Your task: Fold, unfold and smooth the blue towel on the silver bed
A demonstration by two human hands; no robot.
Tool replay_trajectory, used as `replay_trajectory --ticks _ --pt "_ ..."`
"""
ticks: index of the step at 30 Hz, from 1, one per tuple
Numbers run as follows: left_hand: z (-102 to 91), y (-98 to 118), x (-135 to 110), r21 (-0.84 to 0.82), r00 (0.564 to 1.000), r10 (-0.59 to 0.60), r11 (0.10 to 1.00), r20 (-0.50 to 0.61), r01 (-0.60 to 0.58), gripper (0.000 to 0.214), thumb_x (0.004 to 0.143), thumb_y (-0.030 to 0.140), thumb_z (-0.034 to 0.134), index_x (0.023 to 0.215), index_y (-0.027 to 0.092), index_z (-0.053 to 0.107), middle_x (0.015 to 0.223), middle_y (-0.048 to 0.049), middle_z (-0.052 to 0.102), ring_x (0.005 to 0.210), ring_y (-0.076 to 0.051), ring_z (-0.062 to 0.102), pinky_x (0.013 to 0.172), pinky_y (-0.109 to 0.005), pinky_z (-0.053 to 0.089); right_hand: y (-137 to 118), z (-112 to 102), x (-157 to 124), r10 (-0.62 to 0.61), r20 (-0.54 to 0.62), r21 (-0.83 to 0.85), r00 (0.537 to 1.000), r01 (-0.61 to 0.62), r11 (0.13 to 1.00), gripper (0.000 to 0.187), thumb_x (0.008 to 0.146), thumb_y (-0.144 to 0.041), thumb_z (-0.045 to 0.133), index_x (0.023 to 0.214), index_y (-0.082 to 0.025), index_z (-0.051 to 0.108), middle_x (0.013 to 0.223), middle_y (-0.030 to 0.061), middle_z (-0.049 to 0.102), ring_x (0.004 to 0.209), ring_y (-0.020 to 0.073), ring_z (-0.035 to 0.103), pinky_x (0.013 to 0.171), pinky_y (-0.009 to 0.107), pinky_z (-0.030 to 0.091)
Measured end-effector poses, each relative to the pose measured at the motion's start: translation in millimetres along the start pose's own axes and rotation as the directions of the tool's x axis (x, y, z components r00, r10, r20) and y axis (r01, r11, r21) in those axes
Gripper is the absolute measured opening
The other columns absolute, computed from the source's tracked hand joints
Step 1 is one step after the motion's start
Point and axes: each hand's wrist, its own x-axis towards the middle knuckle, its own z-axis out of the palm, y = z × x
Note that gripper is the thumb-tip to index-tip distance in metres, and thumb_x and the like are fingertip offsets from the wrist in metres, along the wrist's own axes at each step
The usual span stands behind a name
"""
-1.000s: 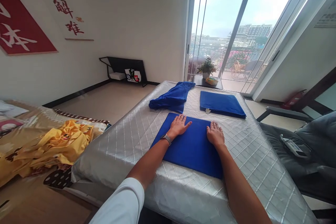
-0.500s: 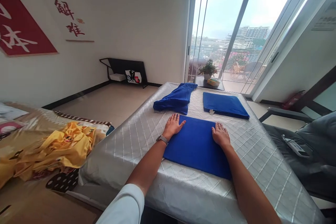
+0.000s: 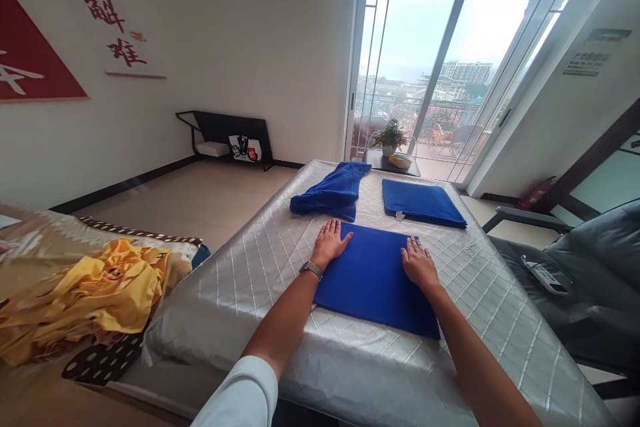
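A flat, folded blue cloth (image 3: 375, 280) lies on a silver quilted table cover (image 3: 250, 280) in front of me. My left hand (image 3: 330, 243) rests flat on its far left corner, fingers stretched out, thumb pointing inward. On the right edge of the same cloth lies my right hand (image 3: 420, 262), palm down with its fingers extended. Beyond it, to the right, is a second neatly folded blue cloth (image 3: 423, 203) with a small white tag at its near edge. A crumpled blue cloth (image 3: 330, 190) lies beyond my left hand.
Yellow printed fabric (image 3: 120, 287) is heaped on a bed at the left. A dark armchair (image 3: 590, 280) with a white remote-like device (image 3: 547, 277) stands at the right. Past the far end, a small table holds a potted plant (image 3: 391, 139) before a glass sliding door.
The camera view has turned slightly, so the surroundings shift left. Both hands stay flat on the folded cloth in nearly the same places.
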Motion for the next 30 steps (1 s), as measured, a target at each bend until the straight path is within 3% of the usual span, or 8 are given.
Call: replay_trajectory --ticks 9,13,15,18,22,24,27,30 --pt "3.8 -3 1 0.021 1.000 0.007 1.000 -0.026 -0.006 0.083 0.101 0.066 0.015 0.158 0.007 0.032 0.165 -0.0173 0.029 0.154 -0.029 0.024 0.125 -0.044 0.019 2 11 -9 0.031 0.049 0.032 0.998 -0.032 0.999 0.068 0.104 -0.040 0.013 0.161 -0.005 0.020 0.170 0.0089 0.016 0.156 0.0207 0.011 0.126 0.040 0.010" --pt "-7.2 2 -3 0.042 0.996 0.034 0.999 -0.083 -0.031 0.080 0.103 0.062 0.016 0.156 0.005 0.036 0.163 -0.0190 0.032 0.153 -0.030 0.026 0.126 -0.045 0.020 1 11 -8 0.037 0.044 0.054 0.998 -0.039 0.998 0.068 0.104 -0.041 0.013 0.162 -0.006 0.020 0.170 0.0092 0.015 0.156 0.0204 0.011 0.126 0.040 0.009" --pt "-15.1 17 -9 0.048 0.983 0.126 0.992 -0.135 -0.121 0.078 0.104 0.060 0.015 0.154 0.005 0.038 0.163 -0.0185 0.033 0.153 -0.029 0.027 0.126 -0.044 0.021 -1 12 -8 0.040 0.042 0.062 0.998 -0.043 0.997 0.068 0.104 -0.041 0.013 0.162 -0.006 0.020 0.170 0.0094 0.015 0.156 0.0204 0.010 0.126 0.040 0.009" --pt "-18.4 58 -21 0.037 0.926 0.352 0.936 -0.135 -0.350 0.076 0.105 0.059 0.015 0.154 0.007 0.040 0.163 -0.0167 0.034 0.153 -0.026 0.027 0.125 -0.040 0.023 -2 12 -9 0.040 0.032 0.068 0.999 -0.042 0.997 0.068 0.104 -0.041 0.014 0.161 -0.005 0.021 0.169 0.0102 0.016 0.156 0.0215 0.012 0.126 0.041 0.009" --pt "1.5 127 -37 -0.015 0.833 0.553 0.833 -0.020 -0.554 0.074 0.106 0.056 0.013 0.154 0.007 0.039 0.162 -0.0154 0.035 0.153 -0.022 0.027 0.125 -0.038 0.022 0 12 -12 0.012 0.008 0.040 1.000 -0.012 0.999 0.066 0.104 -0.038 0.016 0.161 -0.005 0.022 0.169 0.0101 0.018 0.156 0.0217 0.013 0.126 0.040 0.010" --pt "14.2 149 -41 -0.046 0.823 0.567 0.823 0.019 -0.566 0.073 0.106 0.055 0.010 0.155 0.007 0.037 0.163 -0.0147 0.035 0.153 -0.022 0.027 0.126 -0.038 0.021 2 12 -14 -0.011 0.008 0.015 1.000 0.011 1.000 0.065 0.103 -0.034 0.018 0.161 -0.005 0.022 0.169 0.0093 0.017 0.156 0.0212 0.013 0.125 0.039 0.010" --pt "24.5 155 -41 -0.075 0.851 0.522 0.852 0.052 -0.518 0.073 0.105 0.056 0.009 0.157 0.010 0.033 0.163 -0.0126 0.034 0.153 -0.021 0.025 0.126 -0.040 0.019 2 12 -15 -0.017 0.005 0.014 1.000 0.017 1.000 0.065 0.103 -0.034 0.020 0.161 -0.006 0.022 0.169 0.0093 0.018 0.156 0.0212 0.013 0.125 0.039 0.010" --pt "21.7 135 -40 -0.076 0.873 0.481 0.876 0.079 -0.475 0.077 0.104 0.061 0.009 0.158 0.012 0.033 0.165 -0.0119 0.031 0.155 -0.022 0.021 0.127 -0.041 0.017 0 11 -14 0.002 -0.003 0.053 1.000 -0.002 0.999 0.066 0.104 -0.038 0.017 0.161 -0.005 0.023 0.169 0.0106 0.020 0.156 0.0216 0.014 0.125 0.039 0.010"
